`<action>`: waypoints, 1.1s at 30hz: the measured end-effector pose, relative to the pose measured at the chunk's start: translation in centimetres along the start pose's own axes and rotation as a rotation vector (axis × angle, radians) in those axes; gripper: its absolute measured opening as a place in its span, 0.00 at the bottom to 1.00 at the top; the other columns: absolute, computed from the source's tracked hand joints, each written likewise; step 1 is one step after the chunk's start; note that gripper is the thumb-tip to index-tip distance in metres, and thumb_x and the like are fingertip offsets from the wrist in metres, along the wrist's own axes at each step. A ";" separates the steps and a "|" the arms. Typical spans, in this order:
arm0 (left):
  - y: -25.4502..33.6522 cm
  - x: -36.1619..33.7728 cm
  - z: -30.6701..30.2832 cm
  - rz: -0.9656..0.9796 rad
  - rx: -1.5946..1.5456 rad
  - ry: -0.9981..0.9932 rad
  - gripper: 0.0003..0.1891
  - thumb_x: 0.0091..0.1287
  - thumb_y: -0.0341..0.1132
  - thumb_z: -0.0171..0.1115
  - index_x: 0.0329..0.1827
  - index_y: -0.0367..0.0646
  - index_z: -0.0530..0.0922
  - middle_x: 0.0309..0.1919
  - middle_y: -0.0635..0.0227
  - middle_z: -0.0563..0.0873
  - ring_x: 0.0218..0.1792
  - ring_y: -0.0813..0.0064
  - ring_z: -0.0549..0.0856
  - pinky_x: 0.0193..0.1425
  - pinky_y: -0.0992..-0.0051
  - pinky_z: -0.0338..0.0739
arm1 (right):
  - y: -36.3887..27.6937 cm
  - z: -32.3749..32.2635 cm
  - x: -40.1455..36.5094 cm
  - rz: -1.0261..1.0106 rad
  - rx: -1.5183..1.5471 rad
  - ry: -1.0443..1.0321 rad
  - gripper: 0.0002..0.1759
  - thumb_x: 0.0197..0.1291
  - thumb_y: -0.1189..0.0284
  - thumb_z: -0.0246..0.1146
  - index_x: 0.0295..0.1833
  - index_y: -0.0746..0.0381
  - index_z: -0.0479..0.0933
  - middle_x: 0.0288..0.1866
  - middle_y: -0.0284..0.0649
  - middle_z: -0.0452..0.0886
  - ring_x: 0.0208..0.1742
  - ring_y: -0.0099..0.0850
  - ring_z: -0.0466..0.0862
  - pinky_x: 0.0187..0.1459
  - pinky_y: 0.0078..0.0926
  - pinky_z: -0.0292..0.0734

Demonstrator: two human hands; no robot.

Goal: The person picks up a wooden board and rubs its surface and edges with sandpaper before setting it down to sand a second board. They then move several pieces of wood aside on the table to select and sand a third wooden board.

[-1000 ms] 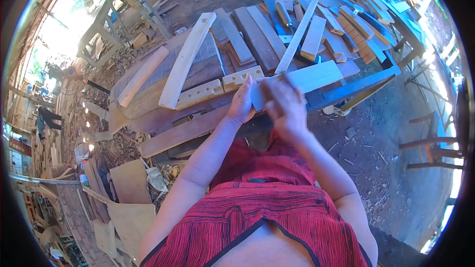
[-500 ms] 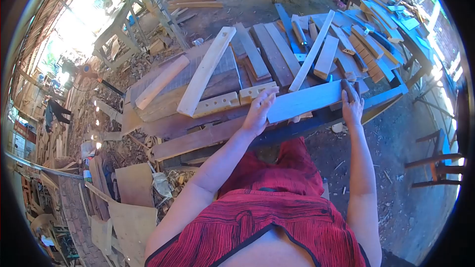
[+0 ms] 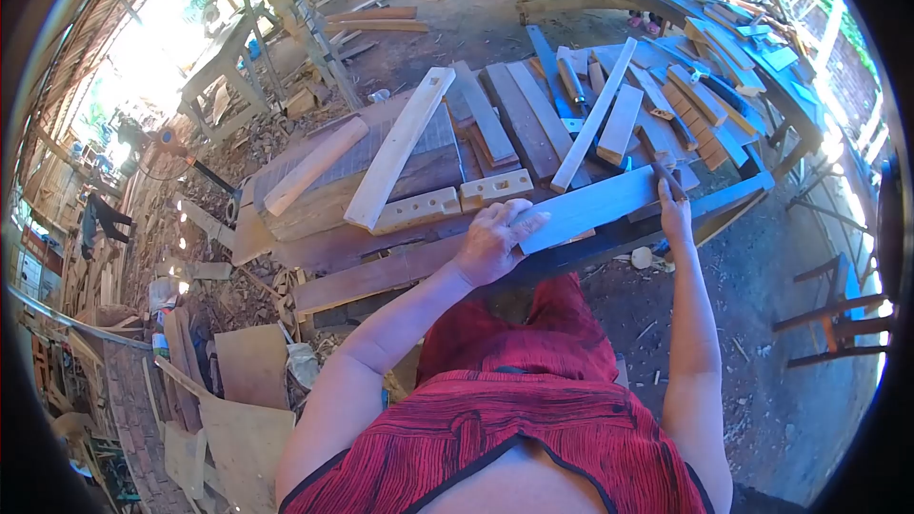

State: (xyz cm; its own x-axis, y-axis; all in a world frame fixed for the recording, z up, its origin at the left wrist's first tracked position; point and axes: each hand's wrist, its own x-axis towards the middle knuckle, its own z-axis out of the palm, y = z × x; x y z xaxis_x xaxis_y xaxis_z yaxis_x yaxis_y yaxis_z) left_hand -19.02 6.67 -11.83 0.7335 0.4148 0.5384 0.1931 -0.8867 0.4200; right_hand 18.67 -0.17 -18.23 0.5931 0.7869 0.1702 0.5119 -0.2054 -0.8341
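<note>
A pale, flat wooden plank [image 3: 595, 207] lies across in front of me, at the near edge of the workbench. My left hand [image 3: 495, 240] is closed on its left end, fingers over the top face. At the opposite end my right hand [image 3: 675, 214] grips a small dark brown block [image 3: 670, 181], which sits right against the plank's end. Just beyond my left hand are two short wooden pieces with holes cut in them, one [image 3: 496, 188] nearer the plank and another [image 3: 416, 209] to its left. A narrow light strip [image 3: 594, 116] leans down toward the plank from behind.
Boards, a chisel [image 3: 572, 81] and a handsaw [image 3: 552, 62] crowd the far part of the bench. A long pale leg-like piece [image 3: 400, 148] lies at left. Wooden chair parts [image 3: 833, 309] stand at right. At the back, a person's feet [image 3: 645, 21] show beneath another table.
My left hand has shifted slightly left and down, its fingers now more over the plank's end. My right hand and the dark block have dropped slightly in view. The camera has tilted up a little.
</note>
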 end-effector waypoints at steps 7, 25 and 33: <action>-1.2 0.3 1.7 -0.017 -0.197 0.052 0.17 0.61 0.26 0.64 0.54 0.40 0.80 0.32 0.60 0.80 0.34 0.62 0.81 0.40 0.68 0.76 | -5.0 1.2 -2.0 -0.356 -0.046 0.261 0.23 0.69 0.60 0.53 0.69 0.44 0.71 0.73 0.46 0.66 0.77 0.43 0.59 0.70 0.40 0.57; -2.5 -0.3 2.5 -0.192 -0.396 0.054 0.05 0.65 0.27 0.61 0.41 0.36 0.80 0.32 0.56 0.82 0.35 0.57 0.82 0.42 0.66 0.77 | -9.8 3.9 -4.7 -0.608 -0.316 0.163 0.24 0.61 0.70 0.61 0.65 0.48 0.74 0.60 0.39 0.79 0.66 0.37 0.73 0.64 0.40 0.60; -2.4 -0.2 2.5 -0.179 -0.361 0.065 0.05 0.65 0.28 0.62 0.40 0.36 0.80 0.33 0.57 0.83 0.36 0.57 0.83 0.43 0.66 0.77 | -10.3 4.5 -4.2 -0.458 -0.388 0.288 0.24 0.63 0.64 0.61 0.65 0.52 0.74 0.63 0.42 0.76 0.68 0.36 0.71 0.66 0.45 0.56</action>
State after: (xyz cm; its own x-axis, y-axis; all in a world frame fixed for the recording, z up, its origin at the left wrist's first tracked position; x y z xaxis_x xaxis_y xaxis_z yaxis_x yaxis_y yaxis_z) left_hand -18.00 8.19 -14.80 0.6641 0.5786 0.4734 0.0645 -0.6752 0.7348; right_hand 8.12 1.25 -12.72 0.3775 0.6688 0.6405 0.9062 -0.1246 -0.4040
